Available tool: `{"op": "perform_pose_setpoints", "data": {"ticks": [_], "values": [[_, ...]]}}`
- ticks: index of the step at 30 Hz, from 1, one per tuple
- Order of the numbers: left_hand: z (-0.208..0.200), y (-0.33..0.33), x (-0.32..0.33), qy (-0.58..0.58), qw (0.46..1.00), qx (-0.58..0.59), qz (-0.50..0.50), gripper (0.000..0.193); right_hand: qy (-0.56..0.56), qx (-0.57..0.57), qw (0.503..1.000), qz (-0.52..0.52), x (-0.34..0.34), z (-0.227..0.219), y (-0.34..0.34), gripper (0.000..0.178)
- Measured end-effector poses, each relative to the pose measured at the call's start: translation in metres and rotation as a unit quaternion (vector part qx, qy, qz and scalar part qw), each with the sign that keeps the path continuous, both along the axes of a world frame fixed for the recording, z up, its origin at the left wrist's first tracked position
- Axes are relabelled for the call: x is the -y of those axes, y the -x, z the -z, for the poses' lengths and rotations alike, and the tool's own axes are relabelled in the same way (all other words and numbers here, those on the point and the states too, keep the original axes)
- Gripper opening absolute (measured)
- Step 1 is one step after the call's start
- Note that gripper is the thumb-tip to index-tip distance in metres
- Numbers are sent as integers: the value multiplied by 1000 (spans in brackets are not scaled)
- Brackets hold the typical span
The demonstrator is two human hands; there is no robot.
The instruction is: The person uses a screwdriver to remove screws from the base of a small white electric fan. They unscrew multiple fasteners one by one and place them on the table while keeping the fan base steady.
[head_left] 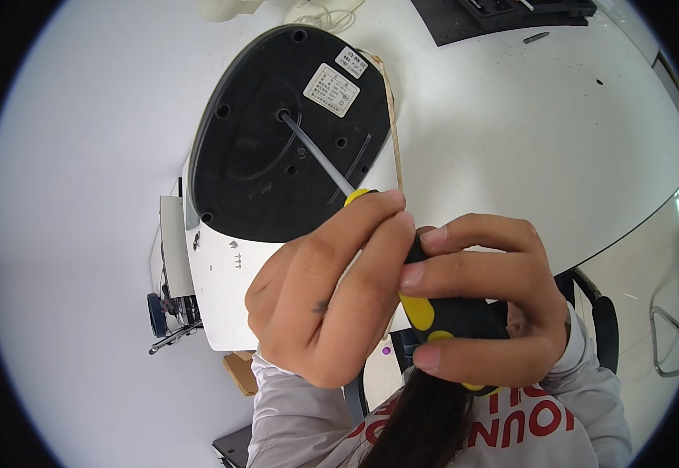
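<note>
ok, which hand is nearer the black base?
Left. The left hand is at the front of the screwdriver, near the lower edge of the black base; the right hand holds the handle, farther back.

- Larger white label (332,90) on the black base (253,175): rows of small dark characters.
- Smaller white label (352,62) beside it: a few dark printed lines.
- White top (589,446): big red capital letters (544,420), partly covered.
</note>
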State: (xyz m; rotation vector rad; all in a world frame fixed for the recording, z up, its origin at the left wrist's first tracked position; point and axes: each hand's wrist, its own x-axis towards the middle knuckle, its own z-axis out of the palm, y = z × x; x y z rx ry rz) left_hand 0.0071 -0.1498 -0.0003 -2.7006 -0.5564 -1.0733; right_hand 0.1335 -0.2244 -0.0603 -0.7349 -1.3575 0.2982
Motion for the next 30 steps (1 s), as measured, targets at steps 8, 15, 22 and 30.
{"op": "perform_pose_setpoints", "data": {"ticks": [8, 15, 22, 30], "values": [[-1, 1, 0, -18, 1000, -16, -4, 25, -7, 23, 1000, 2, -2, 1, 0, 32], [0, 3, -2, -27, 999, -17, 5, 25, -8, 26, 1000, 1, -1, 1, 0, 32], [-1, 4, 1, -25, 999, -32, -1, 25, -4, 33, 999, -3, 0, 1, -1, 32], [0, 3, 0, -29, 999, -23, -2, 24, -6, 34, 999, -1, -1, 1, -1, 30]]}}
